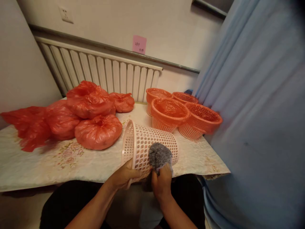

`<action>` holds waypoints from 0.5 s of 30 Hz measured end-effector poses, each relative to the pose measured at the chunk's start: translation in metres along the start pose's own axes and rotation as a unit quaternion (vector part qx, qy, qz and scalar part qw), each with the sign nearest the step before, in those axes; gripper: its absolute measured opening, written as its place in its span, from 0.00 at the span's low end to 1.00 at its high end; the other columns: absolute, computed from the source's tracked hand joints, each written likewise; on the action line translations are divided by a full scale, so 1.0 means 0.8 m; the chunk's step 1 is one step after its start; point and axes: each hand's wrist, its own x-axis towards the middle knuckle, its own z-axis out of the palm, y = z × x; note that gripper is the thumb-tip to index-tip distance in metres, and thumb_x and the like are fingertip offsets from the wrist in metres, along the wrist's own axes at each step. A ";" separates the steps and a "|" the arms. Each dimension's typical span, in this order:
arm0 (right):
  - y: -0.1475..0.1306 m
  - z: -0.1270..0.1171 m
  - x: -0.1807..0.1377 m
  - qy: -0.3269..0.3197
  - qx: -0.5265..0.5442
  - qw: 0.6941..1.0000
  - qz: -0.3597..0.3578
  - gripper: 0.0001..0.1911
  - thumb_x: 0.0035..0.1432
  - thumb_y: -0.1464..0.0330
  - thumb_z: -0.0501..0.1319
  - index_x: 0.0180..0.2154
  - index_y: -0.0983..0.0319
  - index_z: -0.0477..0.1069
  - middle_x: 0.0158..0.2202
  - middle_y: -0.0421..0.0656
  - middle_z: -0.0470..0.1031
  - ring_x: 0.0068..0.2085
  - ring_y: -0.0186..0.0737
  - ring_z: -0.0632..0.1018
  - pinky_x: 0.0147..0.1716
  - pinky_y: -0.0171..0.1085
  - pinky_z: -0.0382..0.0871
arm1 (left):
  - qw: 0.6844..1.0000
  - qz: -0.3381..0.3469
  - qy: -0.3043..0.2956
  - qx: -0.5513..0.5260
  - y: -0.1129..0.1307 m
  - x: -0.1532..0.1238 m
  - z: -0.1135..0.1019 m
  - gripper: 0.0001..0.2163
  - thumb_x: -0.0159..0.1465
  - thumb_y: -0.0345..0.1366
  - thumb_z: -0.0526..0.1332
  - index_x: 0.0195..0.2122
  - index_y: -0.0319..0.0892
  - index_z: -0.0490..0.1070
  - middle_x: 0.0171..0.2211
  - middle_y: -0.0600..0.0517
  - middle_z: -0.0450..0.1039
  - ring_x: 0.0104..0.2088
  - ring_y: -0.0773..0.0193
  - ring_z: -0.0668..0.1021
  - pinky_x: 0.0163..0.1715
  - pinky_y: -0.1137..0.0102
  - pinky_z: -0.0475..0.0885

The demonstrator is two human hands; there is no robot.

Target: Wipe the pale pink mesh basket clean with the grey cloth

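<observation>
A pale pink perforated plastic basket (152, 143) lies on its side at the table's near edge, its open mouth facing left. My left hand (125, 175) grips its rim from below, fingers closed round it. My right hand (162, 184) is closed on a grey fluffy cloth (159, 156) and presses it against the basket's outer wall.
Several tied red plastic bags (95, 130) lie on the left of the floral-covered table (71, 162). Several orange baskets (186, 114), some lined with red plastic, stand at the back right. A white radiator (100, 71) runs behind. A blue curtain (257, 121) hangs at the right.
</observation>
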 end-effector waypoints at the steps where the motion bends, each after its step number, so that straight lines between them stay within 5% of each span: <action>1: -0.015 0.003 0.002 -0.013 0.027 0.999 -0.032 0.14 0.51 0.78 0.51 0.38 0.61 0.69 0.37 0.46 0.73 0.41 0.45 0.73 0.42 0.46 0.69 | 1.000 -0.009 0.010 0.018 -0.003 -0.001 -0.004 0.24 0.47 0.32 0.71 0.46 0.38 0.71 0.29 0.52 0.75 0.28 0.64 0.76 0.36 0.66 0.71; 6: -0.051 0.012 0.047 -0.083 0.067 0.985 -0.139 0.19 0.46 0.78 0.52 0.41 0.61 0.70 0.39 0.47 0.74 0.45 0.48 0.73 0.44 0.49 0.70 | 0.994 -0.002 0.056 0.091 -0.007 -0.005 -0.013 0.18 0.43 0.24 0.65 0.37 0.37 0.74 0.21 0.57 0.69 0.22 0.70 0.68 0.24 0.75 0.64; 10: -0.024 0.017 0.093 -0.101 0.030 0.989 -0.104 0.20 0.48 0.78 0.52 0.44 0.64 0.71 0.43 0.49 0.74 0.48 0.47 0.72 0.50 0.46 0.68 | 0.997 -0.008 0.040 0.072 -0.004 -0.006 -0.010 0.23 0.44 0.26 0.64 0.45 0.39 0.73 0.24 0.56 0.73 0.21 0.71 0.68 0.21 0.75 0.61; 12: 0.003 0.016 0.112 -0.108 0.007 0.992 -0.058 0.22 0.48 0.78 0.52 0.47 0.65 0.70 0.46 0.50 0.74 0.50 0.46 0.72 0.52 0.44 0.65 | 0.999 -0.006 0.013 0.049 -0.004 -0.006 -0.008 0.26 0.45 0.27 0.66 0.49 0.39 0.72 0.29 0.54 0.76 0.25 0.67 0.73 0.26 0.73 0.67; 15: 0.050 0.004 0.131 -0.117 -0.044 0.992 0.031 0.21 0.50 0.77 0.52 0.46 0.66 0.71 0.45 0.50 0.75 0.48 0.45 0.73 0.48 0.39 0.66 | 0.999 0.006 -0.032 0.006 -0.005 -0.005 -0.003 0.28 0.49 0.29 0.68 0.53 0.40 0.69 0.43 0.47 0.77 0.42 0.56 0.78 0.47 0.63 0.70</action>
